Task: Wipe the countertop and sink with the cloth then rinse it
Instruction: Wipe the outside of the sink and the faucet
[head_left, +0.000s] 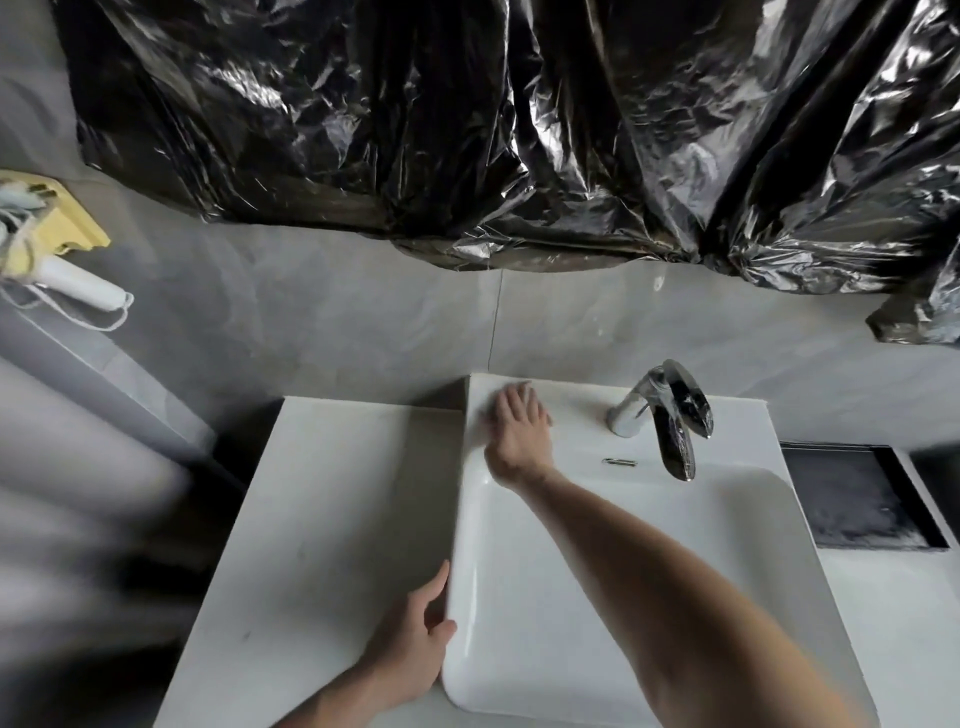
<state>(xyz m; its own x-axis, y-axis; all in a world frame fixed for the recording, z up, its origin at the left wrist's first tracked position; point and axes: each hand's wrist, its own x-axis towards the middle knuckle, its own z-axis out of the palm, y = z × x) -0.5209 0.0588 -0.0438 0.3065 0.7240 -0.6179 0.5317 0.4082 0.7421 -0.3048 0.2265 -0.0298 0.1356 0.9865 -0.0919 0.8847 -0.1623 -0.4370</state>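
The white sink (597, 597) sits on a pale countertop (322, 519), with a chrome faucet (654, 410) at the back rim. My right hand (519, 431) lies flat on the sink's back left corner and presses down on a pale cloth (480, 415). Only a blurred edge of the cloth shows left of my fingers. My left hand (415, 639) rests against the sink's left outer wall near the front, with the thumb up on the rim and nothing held. The basin looks dry and no water is running.
Crinkled black plastic sheeting (467, 130) covers the wall above the sink. A yellow holder (67, 223) with a white corded device (83, 286) hangs at the far left. A dark recessed tray (857, 499) lies right of the sink.
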